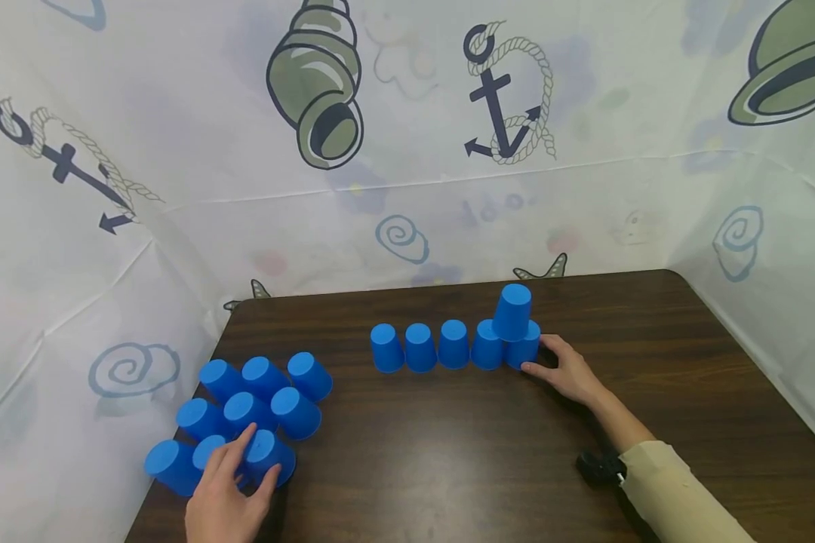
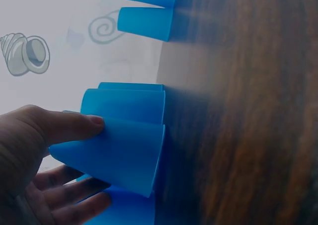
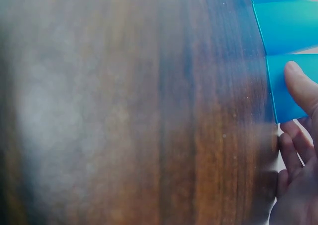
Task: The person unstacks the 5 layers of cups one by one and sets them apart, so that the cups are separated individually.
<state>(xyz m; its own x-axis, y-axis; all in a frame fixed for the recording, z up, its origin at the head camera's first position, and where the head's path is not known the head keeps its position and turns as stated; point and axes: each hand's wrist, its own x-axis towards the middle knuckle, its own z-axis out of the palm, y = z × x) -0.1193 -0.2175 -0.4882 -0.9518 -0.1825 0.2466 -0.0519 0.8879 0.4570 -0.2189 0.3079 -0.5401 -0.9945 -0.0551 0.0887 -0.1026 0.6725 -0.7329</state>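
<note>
Upside-down blue plastic cups stand in two groups. On the left, my left hand [image 1: 227, 490] holds the nearest right cup [image 1: 269, 455] of a cluster, its thumb on one side and fingers on the other; the left wrist view shows the thumb against this cup [image 2: 114, 153]. Toward the back, several cups form a row, with one cup [image 1: 513, 311] resting across the two rightmost. At the row's right end my right hand [image 1: 570, 371] holds the end cup [image 1: 524, 348] between thumb and fingers. The right wrist view shows that thumb on the cup [image 3: 282, 91].
The dark wooden table [image 1: 407, 452] has its far edge against a white patterned cloth [image 1: 407, 151]. Other cups [image 1: 220, 379] of the left cluster stand close together near the table's left edge. A black device [image 1: 601, 467] sits at the right wrist.
</note>
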